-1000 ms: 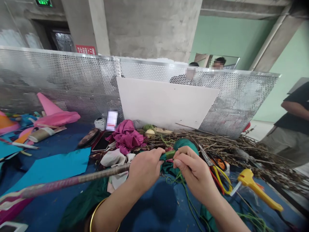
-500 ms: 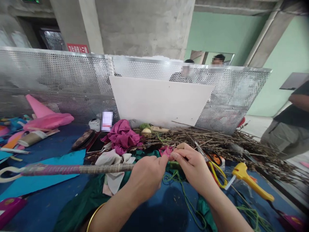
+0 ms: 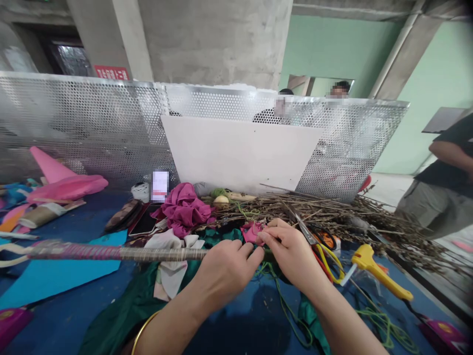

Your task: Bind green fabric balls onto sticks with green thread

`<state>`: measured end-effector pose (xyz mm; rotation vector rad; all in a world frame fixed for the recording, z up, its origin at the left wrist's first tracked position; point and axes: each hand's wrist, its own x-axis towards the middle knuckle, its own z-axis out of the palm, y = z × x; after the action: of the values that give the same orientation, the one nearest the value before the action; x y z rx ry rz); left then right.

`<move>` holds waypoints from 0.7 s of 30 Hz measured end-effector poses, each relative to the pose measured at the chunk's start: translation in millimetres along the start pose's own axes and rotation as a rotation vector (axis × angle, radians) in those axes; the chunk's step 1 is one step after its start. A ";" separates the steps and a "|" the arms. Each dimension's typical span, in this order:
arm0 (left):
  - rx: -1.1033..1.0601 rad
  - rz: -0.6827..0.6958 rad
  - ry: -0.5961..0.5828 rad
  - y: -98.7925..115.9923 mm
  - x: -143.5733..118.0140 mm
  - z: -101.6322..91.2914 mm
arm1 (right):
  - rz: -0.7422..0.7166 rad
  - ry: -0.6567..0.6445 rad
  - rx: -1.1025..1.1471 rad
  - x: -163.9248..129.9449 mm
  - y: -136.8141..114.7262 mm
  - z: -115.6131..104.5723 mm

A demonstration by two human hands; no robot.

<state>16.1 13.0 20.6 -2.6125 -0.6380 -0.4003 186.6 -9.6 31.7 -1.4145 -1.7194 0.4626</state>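
My left hand [image 3: 229, 264] is closed around a long stick [image 3: 158, 254] wrapped in cord, which points left and ends in a pale loop. The stick's other end is hidden by my hands. My right hand [image 3: 290, 249] pinches at a small piece of pink cloth [image 3: 252, 231] just beyond my left fingertips. Green string [image 3: 283, 296] trails below the fingers onto the table. A crumpled magenta cloth [image 3: 188, 209] and a white cloth [image 3: 166, 241] lie beyond the stick. Scissors [image 3: 305, 224] rest right of my right hand.
A yellow glue gun [image 3: 380, 271] lies at right. Dry twigs [image 3: 354, 212] spread across the back. A blue sheet [image 3: 66, 281] and dark green cloth [image 3: 121, 305] lie at left. A white board [image 3: 240, 153] leans on a perforated metal screen [image 3: 92, 123]. People stand beyond it.
My left fingers have loosened and spread slightly at the pink cloth, while the right stays pinched there. The camera view has shifted slightly right.
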 end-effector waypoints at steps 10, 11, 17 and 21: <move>-0.057 -0.096 -0.063 -12.5 -4.4 -3.9 | -0.005 -0.191 0.095 -2.4 -6.1 -32.3; -0.078 -0.129 -0.058 -16.4 -6.1 -4.8 | 0.003 -0.218 0.097 -3.4 -5.3 -42.5; -0.322 -0.312 0.044 -39.2 -15.8 -14.0 | 0.136 -0.050 0.313 6.7 42.1 -76.4; -0.631 -0.455 0.069 -39.2 -15.5 -23.7 | 0.099 0.177 0.217 23.5 75.3 -55.1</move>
<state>-20.6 28.0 48.3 -2.9873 -1.2575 -0.9594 276.2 22.3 17.4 -1.3446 -1.4186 0.5433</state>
